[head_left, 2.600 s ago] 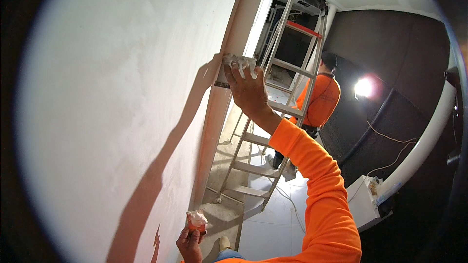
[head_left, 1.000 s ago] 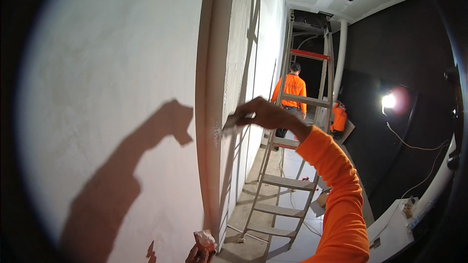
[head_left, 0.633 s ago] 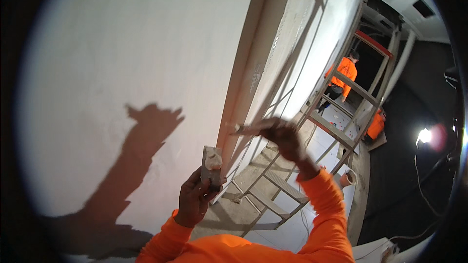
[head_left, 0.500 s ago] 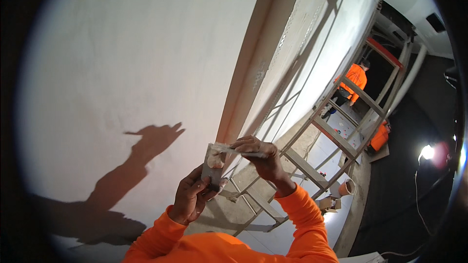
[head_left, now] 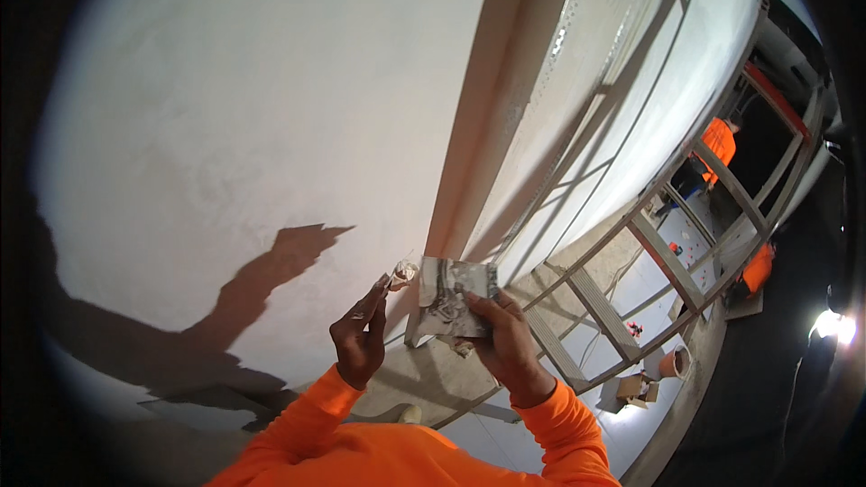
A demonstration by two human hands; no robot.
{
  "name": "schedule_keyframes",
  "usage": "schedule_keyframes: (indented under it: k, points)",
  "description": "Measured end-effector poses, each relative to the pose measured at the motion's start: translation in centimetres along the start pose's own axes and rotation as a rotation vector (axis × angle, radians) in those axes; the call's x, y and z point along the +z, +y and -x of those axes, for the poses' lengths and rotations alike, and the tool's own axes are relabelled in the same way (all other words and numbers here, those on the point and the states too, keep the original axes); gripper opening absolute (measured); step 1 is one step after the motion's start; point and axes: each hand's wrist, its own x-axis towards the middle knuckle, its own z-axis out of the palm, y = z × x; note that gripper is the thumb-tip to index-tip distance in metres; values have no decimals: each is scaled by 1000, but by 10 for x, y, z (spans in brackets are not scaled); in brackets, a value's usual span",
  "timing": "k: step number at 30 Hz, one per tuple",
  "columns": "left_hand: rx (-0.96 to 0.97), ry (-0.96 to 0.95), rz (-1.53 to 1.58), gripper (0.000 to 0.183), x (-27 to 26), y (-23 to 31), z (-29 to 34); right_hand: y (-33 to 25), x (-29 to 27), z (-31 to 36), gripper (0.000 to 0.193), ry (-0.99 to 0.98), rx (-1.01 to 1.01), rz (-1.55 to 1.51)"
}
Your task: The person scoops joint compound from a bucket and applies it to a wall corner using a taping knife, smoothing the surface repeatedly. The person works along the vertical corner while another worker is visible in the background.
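My left hand (head_left: 360,335), closed, holds a small flat scraper seen nearly edge-on. A pale lump of filler (head_left: 403,274) sits at its tip. To its right, my right hand (head_left: 512,340) grips a square grey putty blade (head_left: 448,296) between thumb and fingers, its broad, filler-smeared face turned toward me. A small gap lies between the two tools. Both are in front of the corner where the white wall (head_left: 271,126) meets a brownish vertical recess (head_left: 492,99). The fingers behind the blade are hidden.
A wooden stepladder (head_left: 600,316) leans across the right. Beyond it are a person in orange (head_left: 717,149), another orange shape (head_left: 758,269), a bucket (head_left: 674,362), a cardboard box (head_left: 637,389) and a bright work lamp (head_left: 834,326). My arm's shadow falls on the wall.
The two tools, touching before, are now apart. My right hand has turned its blade face-on and lowered it; the left scraper has turned edge-on with filler at its tip. The view has shifted left.
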Motion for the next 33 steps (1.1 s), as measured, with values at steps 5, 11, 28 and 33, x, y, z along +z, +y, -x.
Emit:
schedule_keyframes:
  k: [5,11,28,33]
  points:
    - [277,-80,-52,39,-2,-5,0,20,19,19,26,127,60,-78]
    - [121,-176,63,37,-9,-24,12,-2,28,29,21,67,-199,-221]
    - [-884,-337,964,33,-117,-66,70,-142,65,-56,49,705,-1302,3017]
    - [-831,-406,861,39,-165,-94,81,-81,92,-46,51,787,-1012,3006]
